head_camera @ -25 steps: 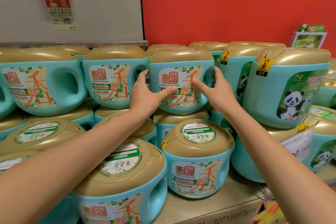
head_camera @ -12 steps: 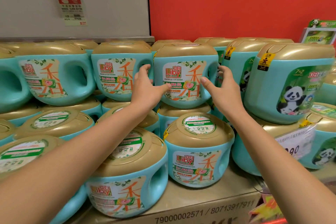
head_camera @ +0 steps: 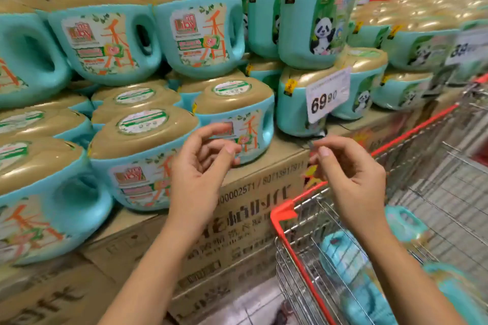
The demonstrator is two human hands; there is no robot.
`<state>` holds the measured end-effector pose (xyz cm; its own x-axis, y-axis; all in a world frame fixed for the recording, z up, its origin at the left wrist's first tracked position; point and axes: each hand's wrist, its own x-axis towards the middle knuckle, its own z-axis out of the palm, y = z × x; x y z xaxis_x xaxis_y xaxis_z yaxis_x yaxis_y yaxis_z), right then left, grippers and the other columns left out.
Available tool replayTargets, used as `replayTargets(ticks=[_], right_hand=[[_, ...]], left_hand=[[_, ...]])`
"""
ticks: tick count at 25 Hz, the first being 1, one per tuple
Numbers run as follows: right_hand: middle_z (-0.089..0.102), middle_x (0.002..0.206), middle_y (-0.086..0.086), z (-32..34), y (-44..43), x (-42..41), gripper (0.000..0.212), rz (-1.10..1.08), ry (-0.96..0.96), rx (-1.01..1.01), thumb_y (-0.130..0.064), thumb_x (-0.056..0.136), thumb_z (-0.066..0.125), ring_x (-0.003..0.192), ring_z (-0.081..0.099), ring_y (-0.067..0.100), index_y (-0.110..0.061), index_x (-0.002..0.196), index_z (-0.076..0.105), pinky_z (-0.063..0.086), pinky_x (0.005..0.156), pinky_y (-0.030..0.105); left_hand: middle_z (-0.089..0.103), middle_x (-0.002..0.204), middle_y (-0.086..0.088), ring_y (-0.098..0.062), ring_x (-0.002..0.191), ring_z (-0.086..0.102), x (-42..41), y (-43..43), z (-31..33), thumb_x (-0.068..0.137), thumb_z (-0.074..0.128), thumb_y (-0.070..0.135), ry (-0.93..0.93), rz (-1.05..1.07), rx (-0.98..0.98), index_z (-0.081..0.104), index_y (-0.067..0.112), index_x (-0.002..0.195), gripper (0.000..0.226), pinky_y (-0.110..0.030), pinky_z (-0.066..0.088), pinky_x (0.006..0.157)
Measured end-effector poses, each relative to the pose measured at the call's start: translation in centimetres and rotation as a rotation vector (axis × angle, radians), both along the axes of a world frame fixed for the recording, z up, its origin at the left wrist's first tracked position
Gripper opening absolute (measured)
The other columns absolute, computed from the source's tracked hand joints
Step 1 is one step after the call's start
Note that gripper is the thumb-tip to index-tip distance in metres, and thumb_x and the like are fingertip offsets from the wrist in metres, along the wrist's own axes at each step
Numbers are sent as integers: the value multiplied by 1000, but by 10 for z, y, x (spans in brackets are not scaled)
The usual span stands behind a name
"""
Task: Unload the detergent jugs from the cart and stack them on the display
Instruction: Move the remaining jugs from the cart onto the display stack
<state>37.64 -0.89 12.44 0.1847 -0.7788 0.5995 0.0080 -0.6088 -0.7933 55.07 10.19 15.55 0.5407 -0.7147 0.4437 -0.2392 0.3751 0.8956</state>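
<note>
**Head view.** The frame is motion-blurred, worst at the right edge.

- Left hand point(head_camera: 203, 166): in the air in front of the lowest row of jugs. Fingers loosely curled, thumb apart from them, nothing held.
- Right hand point(head_camera: 351, 174): at about the same height, above the near corner of the cart. Fingers loosely curled, nothing plainly in its grasp.
- The two hands are apart from each other, and neither touches a jug.
- Detergent jugs point(head_camera: 200, 34): teal bodies with gold lids, stacked in tiers on cardboard cartons point(head_camera: 250, 208). The upper jugs sit on the lids of those below.
- Labels: floral-label jugs are at left and centre, panda-label jugs point(head_camera: 322, 24) to the right.
- Front jug point(head_camera: 237, 116): stands at the carton edge, just behind the left hand's fingertips.
- Price card point(head_camera: 327, 95): reads 69.90 and hangs in front of a lower panda-label jug.
- Cart point(head_camera: 284, 211): a wire basket with a red rim at lower right, its corner close against the cartons.
- Jugs in the cart point(head_camera: 351, 277): teal, partly hidden by the right forearm. They are too blurred to count.
</note>
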Motion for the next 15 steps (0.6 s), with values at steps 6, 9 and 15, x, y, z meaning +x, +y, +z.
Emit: replayTargets(ticks=[6,9,15], right_hand=[[67,64,3,-102,95,-158,30,-189,88,525,5,90,58,54,59,8,-23,83,68,50,55,20],[69,67,7,-127,117,-228,26,-279,42,649,6,91,57,55,61,6,-15,84,69,51,55,15],[69,63,4,-143,92,-342,23,-257,31,723,5,91,56,55,61,9,-14,87,69,49,54,17]], left_hand=[[73,84,-8,-11,75,66,-116,54,-107,88,59,-6,209,-210,340,66,16,103,28,-16,54,73],[73,84,-14,-12,73,65,-169,62,-142,87,63,-6,273,-267,478,68,14,98,23,-14,51,68],[72,79,-4,-8,74,65,-286,29,-171,88,61,-6,267,-259,548,68,15,93,23,-10,49,68]])
